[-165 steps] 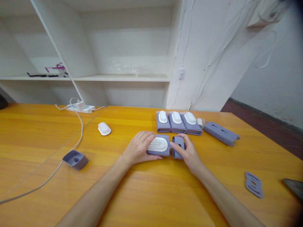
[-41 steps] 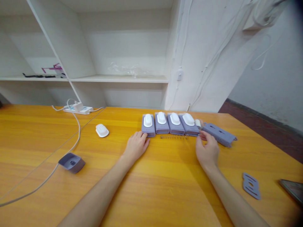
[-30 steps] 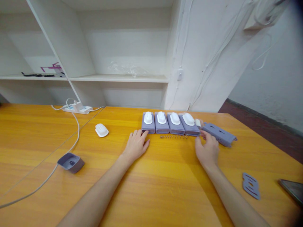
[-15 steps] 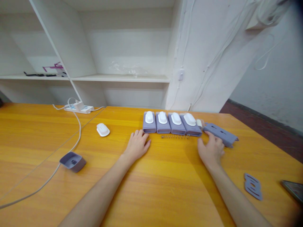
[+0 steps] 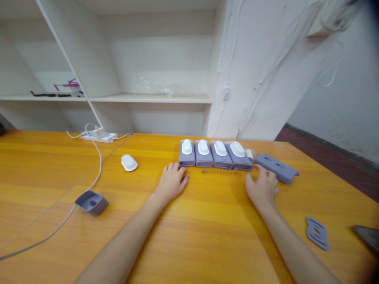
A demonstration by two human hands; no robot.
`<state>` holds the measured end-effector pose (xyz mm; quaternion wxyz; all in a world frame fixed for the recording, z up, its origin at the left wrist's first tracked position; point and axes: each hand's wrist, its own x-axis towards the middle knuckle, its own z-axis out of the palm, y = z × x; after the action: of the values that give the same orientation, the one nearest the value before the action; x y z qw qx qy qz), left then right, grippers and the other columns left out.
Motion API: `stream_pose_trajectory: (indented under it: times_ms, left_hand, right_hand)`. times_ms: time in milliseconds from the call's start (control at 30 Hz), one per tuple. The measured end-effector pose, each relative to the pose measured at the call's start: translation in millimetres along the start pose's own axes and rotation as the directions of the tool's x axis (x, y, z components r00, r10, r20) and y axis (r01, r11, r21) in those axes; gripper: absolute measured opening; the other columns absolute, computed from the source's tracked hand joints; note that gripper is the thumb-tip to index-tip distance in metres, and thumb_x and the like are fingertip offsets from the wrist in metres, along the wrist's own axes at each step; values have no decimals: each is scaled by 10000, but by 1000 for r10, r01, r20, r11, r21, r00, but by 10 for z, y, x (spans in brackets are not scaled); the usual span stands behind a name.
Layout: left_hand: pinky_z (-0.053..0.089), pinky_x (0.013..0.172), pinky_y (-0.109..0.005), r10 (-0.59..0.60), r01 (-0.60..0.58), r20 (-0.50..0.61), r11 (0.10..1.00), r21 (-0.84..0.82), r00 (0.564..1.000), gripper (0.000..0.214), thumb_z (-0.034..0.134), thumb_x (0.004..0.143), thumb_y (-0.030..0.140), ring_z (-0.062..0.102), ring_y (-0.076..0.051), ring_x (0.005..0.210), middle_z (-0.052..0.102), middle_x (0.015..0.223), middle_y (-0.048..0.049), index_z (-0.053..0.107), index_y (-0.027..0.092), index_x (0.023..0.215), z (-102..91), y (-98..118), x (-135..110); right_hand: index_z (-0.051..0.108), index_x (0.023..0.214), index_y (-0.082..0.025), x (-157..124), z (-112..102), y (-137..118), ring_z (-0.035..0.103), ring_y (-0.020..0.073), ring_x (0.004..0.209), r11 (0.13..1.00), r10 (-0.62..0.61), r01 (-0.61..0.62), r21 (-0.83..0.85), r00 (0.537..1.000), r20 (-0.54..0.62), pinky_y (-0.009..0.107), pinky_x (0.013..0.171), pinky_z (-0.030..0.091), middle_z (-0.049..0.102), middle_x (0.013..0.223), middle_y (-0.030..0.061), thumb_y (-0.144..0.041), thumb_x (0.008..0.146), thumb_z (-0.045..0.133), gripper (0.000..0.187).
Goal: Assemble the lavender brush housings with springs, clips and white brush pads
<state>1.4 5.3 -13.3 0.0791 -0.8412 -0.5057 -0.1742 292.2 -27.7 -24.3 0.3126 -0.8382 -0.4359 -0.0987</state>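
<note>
Several purple-grey boxes [image 5: 187, 159], each topped with a white oval piece [image 5: 220, 148], stand side by side in a row. My left hand [image 5: 171, 180] rests on the table with its fingers stretched out, fingertips close to the leftmost box. In front of the row lies a thin metal coil spring [image 5: 219, 171]. My right hand [image 5: 262, 185] is open, thumb apart from the fingers, near the rightmost box [image 5: 241, 161] and a long purple-grey slotted panel [image 5: 276, 169]. A small whitish piece [image 5: 249, 154] sits between that box and the panel. Neither hand holds anything visible.
A loose white oval piece [image 5: 129, 162] and a purple-grey cup [image 5: 93, 203] lie on the left, near a cable [image 5: 97, 169] and a power strip [image 5: 103, 136]. On the right are a flat slotted plate [image 5: 317, 233] and a dark flat object [image 5: 367, 236]. Shelves [image 5: 151, 98] stand behind.
My right hand has shifted slightly to the left, a little away from the slotted panel. My left hand and the things on the table stay in place.
</note>
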Motion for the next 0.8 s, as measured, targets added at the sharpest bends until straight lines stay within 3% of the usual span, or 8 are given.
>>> stream_pose_trajectory:
  times_ms: [633,700,800]
  left_hand:
    - [374,787,-333,33,-35,-41,999,-34,999,259,384,885,346,490,-206,899,558,929,-70,595,214,955,6,-76,-13]
    - [379,789,-321,-19,17,-67,999,-38,998,261,366,890,321,500,-199,879,573,884,-67,600,207,917,-3,-149,-5]
    - [378,813,-336,-196,198,-169,980,-1,966,270,364,884,318,502,-217,901,580,889,-84,600,191,913,-22,-304,4]
  right_hand:
    - [482,1222,-217,-1,0,4,442,359,1073,1000,14,-14,-19,1000,12,484,812,381,461,1146,162,-413,805,426,464]
    - [482,1223,-218,5,-1,7,445,361,1070,1000,14,-13,-26,1000,8,487,811,385,459,1151,163,-419,807,422,466]
    - [483,1225,-216,26,-11,24,450,360,1065,999,11,-12,-50,1000,-16,487,816,387,462,1153,162,-429,806,422,474]
